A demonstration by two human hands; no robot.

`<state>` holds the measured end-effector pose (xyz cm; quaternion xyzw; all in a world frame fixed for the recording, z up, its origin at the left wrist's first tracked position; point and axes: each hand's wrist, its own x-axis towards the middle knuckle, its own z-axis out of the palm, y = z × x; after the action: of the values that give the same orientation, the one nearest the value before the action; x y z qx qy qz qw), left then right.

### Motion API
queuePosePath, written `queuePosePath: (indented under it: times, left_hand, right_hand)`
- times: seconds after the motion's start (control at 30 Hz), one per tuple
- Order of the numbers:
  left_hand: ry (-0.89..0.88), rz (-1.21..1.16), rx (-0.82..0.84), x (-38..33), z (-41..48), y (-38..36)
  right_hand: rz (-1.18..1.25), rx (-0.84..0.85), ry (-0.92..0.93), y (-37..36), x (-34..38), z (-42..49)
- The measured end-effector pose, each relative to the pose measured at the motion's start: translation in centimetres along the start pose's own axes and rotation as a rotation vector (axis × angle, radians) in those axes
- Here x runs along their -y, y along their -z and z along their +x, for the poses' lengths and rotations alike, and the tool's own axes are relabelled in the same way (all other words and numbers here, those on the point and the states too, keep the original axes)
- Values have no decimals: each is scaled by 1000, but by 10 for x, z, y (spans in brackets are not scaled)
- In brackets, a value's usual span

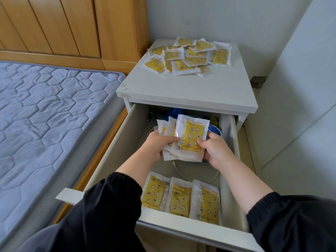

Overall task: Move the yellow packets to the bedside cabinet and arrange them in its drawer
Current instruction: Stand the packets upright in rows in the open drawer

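Both hands are inside the open drawer (116, 150) of the white bedside cabinet (190, 88). My left hand (156, 144) and my right hand (216, 148) grip a stack of yellow packets (190, 137) from either side, holding it above the drawer floor. Three yellow packets (181, 197) lie in a row against the drawer's front wall. A loose pile of several yellow packets (187, 55) sits at the back of the cabinet top.
A white cable (183, 174) and blue and green items (174, 113) lie in the drawer's back part. A bed with a blue quilted mattress (45, 110) and a wooden headboard (72, 26) stands to the left. White walls close in at the right.
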<state>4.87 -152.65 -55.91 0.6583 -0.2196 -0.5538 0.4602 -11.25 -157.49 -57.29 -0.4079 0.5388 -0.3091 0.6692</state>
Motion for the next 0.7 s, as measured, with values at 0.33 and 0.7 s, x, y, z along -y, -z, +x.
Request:
queuePosePath:
  times: [0.33, 0.7]
  left_hand:
    - [42, 119, 69, 3, 0, -3]
    - [107, 6, 99, 3, 1, 1]
  right_hand:
    - [20, 45, -27, 1, 3, -7]
    - [57, -134, 5, 8, 4, -5]
